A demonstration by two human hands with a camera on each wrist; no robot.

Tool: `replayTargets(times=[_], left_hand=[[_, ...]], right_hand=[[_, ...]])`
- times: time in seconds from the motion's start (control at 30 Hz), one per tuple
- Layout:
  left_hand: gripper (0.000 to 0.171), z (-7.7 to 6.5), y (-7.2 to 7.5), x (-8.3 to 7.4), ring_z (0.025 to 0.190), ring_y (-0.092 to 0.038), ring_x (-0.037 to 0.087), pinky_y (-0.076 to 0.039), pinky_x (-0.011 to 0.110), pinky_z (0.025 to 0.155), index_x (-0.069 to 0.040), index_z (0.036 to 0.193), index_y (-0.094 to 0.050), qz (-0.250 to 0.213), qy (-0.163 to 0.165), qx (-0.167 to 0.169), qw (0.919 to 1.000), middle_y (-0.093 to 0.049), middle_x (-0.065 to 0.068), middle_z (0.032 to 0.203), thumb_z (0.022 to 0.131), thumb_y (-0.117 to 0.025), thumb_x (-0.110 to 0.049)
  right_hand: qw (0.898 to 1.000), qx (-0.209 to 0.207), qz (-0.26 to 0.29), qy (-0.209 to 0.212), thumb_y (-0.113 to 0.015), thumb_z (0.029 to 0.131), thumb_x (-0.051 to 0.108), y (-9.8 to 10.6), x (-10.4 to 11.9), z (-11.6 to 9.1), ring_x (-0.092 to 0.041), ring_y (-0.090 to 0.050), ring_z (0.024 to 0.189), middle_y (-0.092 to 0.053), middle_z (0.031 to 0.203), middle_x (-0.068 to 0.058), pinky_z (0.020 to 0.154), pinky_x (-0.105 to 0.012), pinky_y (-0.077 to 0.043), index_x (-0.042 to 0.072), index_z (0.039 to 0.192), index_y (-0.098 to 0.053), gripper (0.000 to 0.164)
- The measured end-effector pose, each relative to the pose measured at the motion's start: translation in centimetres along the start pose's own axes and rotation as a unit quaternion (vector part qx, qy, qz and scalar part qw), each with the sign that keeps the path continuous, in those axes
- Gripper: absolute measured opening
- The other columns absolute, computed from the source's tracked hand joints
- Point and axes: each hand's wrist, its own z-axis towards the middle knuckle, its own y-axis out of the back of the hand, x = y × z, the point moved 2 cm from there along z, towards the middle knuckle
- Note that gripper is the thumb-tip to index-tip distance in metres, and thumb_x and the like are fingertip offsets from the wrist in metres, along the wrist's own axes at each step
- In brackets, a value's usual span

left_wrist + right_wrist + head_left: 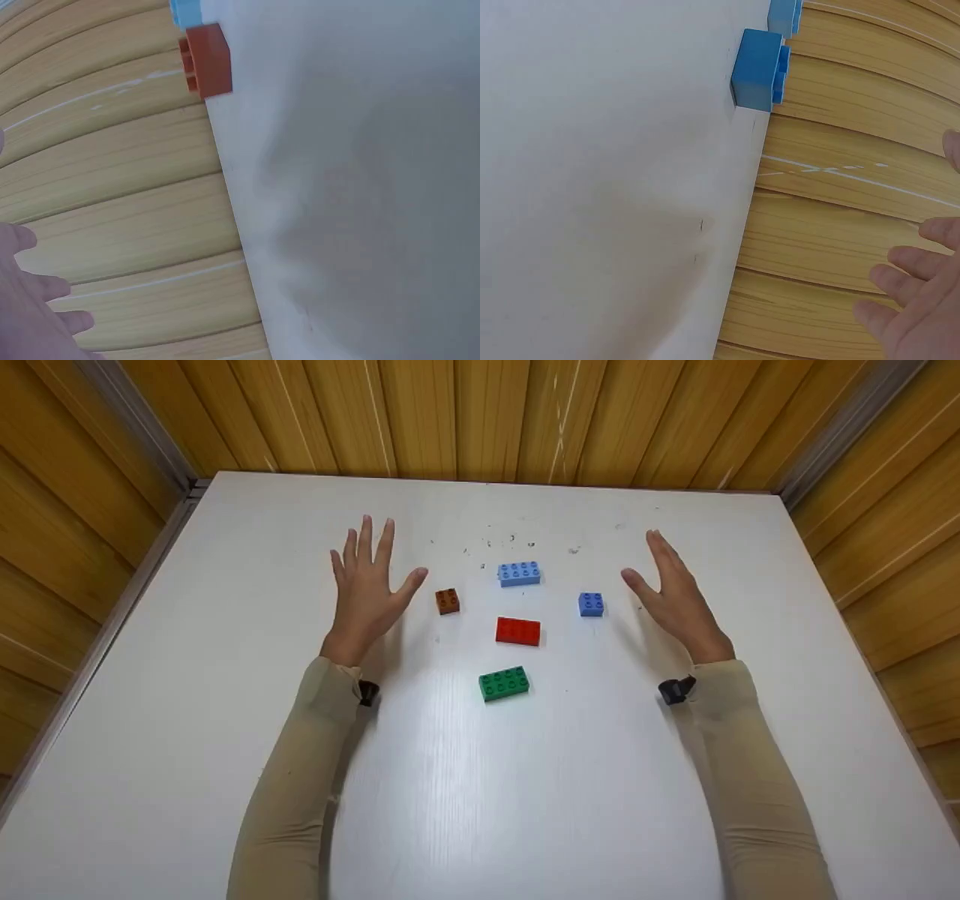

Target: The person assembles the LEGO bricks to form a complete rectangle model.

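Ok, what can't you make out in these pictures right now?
Left wrist view: light blue block, cut off by the top edge; left hand, by the left edge.
Right wrist view: light blue block, cut off by the top edge; right hand, by the right edge.
Head view: underside of the red block, hidden by its top.

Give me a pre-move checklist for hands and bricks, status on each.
1. Left hand free: ok, fingers spread, holding nothing.
2. Right hand free: ok, holding nothing.
3. Spacing: ok; brown brick, light blue brick, dark blue brick, red brick and green brick lie apart on the white table.
4. Green brick studs up: ok.
5. A brick in hand: not ok, neither hand touches one.
6. Brick undersides clean: cannot tell, hidden.
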Motion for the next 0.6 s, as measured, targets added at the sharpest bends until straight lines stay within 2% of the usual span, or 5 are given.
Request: replayTargets(times=[0.13, 0.23, 0.33, 0.47, 0.6], left_hand=[[0.085, -0.3, -0.5, -0.4, 0.148, -0.010, 0.036, -0.003, 0.059, 0.117, -0.020, 0.156, -0.014, -0.083, 0.006, 0.043, 0.9956, -0.008, 0.011, 0.162, 0.091, -0.050, -0.060], [0.084, -0.8, -0.9, -0.6, 0.149, -0.009, 0.031, -0.010, 0.058, 0.118, -0.022, 0.156, -0.013, -0.161, 0.010, 0.090, 0.9827, -0.009, 0.008, 0.163, 0.091, -0.053, -0.057], [0.082, -1.2, -1.4, -0.8, 0.149, -0.011, 0.026, -0.016, 0.057, 0.117, -0.024, 0.155, -0.017, -0.217, 0.008, 0.132, 0.9671, -0.012, 0.004, 0.162, 0.090, -0.056, -0.055], [0.080, -1.7, -2.0, -1.6, 0.148, -0.017, 0.022, -0.019, 0.053, 0.117, -0.025, 0.153, -0.026, -0.247, -0.007, 0.172, 0.9534, -0.021, 0.000, 0.160, 0.088, -0.060, -0.056], [0.076, -2.3, -2.6, -2.4, 0.145, -0.028, 0.022, -0.023, 0.053, 0.116, -0.028, 0.149, -0.036, -0.256, -0.012, 0.213, 0.9429, -0.034, -0.001, 0.155, 0.084, -0.063, -0.058]], right_hand=[[0.999, 0.043, 0.019, 0.011, -0.049, 0.093, 0.057, -0.4, 0.4, 0.4, -0.029, -0.007, 0.150, -0.009, 0.163, -0.005, 0.119, -0.052, -0.009, 0.023, 0.156, -0.010, 0.081], [0.996, 0.076, 0.036, 0.023, -0.050, 0.092, 0.057, -0.8, 0.8, 0.6, -0.030, -0.012, 0.149, -0.013, 0.162, -0.005, 0.119, -0.053, -0.013, 0.023, 0.155, -0.015, 0.080], [0.992, 0.115, 0.044, 0.030, -0.053, 0.092, 0.055, -1.3, 1.2, 0.6, -0.033, -0.020, 0.147, -0.019, 0.161, -0.004, 0.117, -0.053, -0.020, 0.023, 0.154, -0.021, 0.077], [0.986, 0.155, 0.043, 0.047, -0.058, 0.093, 0.046, -2.0, 2.0, 0.7, -0.035, -0.030, 0.143, -0.029, 0.158, -0.003, 0.115, -0.052, -0.026, 0.022, 0.151, -0.031, 0.069], [0.980, 0.178, 0.037, 0.076, -0.062, 0.093, 0.038, -2.6, 2.9, 0.9, -0.034, -0.036, 0.139, -0.038, 0.153, -0.004, 0.113, -0.051, -0.031, 0.019, 0.147, -0.040, 0.061]])
